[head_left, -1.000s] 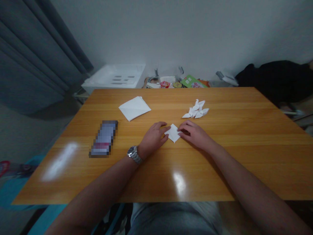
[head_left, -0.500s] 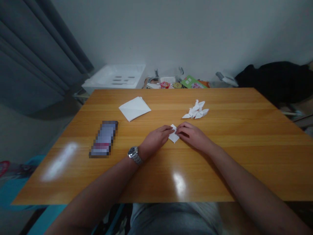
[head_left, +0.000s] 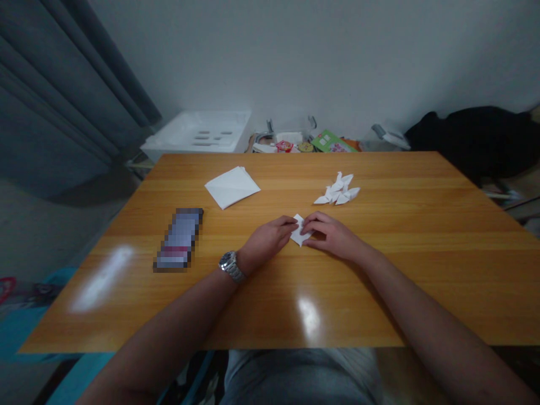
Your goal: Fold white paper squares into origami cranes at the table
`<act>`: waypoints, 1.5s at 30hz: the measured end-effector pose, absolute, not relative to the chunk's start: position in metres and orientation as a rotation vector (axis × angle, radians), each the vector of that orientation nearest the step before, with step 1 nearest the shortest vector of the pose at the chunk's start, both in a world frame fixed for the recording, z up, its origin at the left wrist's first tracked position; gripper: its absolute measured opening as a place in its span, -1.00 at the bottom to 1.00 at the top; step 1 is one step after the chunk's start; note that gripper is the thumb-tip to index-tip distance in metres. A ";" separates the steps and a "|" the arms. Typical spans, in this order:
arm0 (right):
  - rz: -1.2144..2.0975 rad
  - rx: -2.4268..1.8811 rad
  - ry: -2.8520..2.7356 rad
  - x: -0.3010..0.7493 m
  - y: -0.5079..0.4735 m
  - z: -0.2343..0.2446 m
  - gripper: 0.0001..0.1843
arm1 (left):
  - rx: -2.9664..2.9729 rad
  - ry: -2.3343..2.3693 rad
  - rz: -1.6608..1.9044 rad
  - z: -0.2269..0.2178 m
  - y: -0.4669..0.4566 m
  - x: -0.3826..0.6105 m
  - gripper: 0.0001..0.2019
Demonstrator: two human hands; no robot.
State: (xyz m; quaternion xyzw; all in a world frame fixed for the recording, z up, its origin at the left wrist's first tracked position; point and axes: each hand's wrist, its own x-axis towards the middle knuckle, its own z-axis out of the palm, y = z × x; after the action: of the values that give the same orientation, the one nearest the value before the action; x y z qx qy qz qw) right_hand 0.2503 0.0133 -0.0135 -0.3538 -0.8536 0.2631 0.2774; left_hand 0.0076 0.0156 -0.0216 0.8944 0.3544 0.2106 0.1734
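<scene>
A small folded piece of white paper [head_left: 297, 234], diamond-shaped, lies on the wooden table between my hands. My left hand [head_left: 270, 241], with a metal watch [head_left: 230, 266] on its wrist, has its fingers together on the paper's left edge. From the right, my right hand [head_left: 329, 233] grips the paper, fingertips on its upper face and thumb at its lower right edge. The fingers hide part of both sides. Just beyond my right hand sit several white folded paper birds [head_left: 338, 190] in a cluster.
A stack of white paper sheets [head_left: 233, 187] rests at the table's back left. Nearer on the left lies a phone [head_left: 179, 239], its image pixelated. Behind the wooden table [head_left: 400, 197] are a white plastic tray [head_left: 169, 140] and a green packet [head_left: 331, 142].
My right hand's fingertips have shifted slightly left over the paper, and its thumb has come down toward the lower right edge. My left hand has barely moved.
</scene>
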 end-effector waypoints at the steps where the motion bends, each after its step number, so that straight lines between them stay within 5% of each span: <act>1: 0.708 -0.956 -2.291 0.250 0.013 -0.014 -0.88 | 2.542 1.002 0.594 -0.021 0.016 0.007 -0.68; 23: 0.695 -0.901 -2.264 0.245 0.011 -0.011 -0.86 | 2.489 0.948 0.724 -0.010 0.008 0.011 -0.57; 36: 0.671 -0.919 -2.270 0.239 0.005 -0.008 -0.88 | 2.536 1.175 0.658 -0.014 0.015 0.006 -0.77; 40: 0.576 -0.981 -2.316 0.239 0.004 -0.008 -0.68 | 2.538 1.206 0.631 -0.012 0.013 0.008 -0.79; 45: 0.501 -1.041 -2.293 0.238 0.006 -0.014 -0.81 | 2.542 1.235 0.605 -0.010 0.014 0.009 -0.82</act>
State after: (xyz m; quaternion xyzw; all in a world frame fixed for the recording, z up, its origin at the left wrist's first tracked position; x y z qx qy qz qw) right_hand 0.2376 0.0057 -0.0143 -0.3890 -0.8564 0.1872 0.2832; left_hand 0.0095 0.0137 -0.0103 0.8726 0.4240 0.2075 0.1255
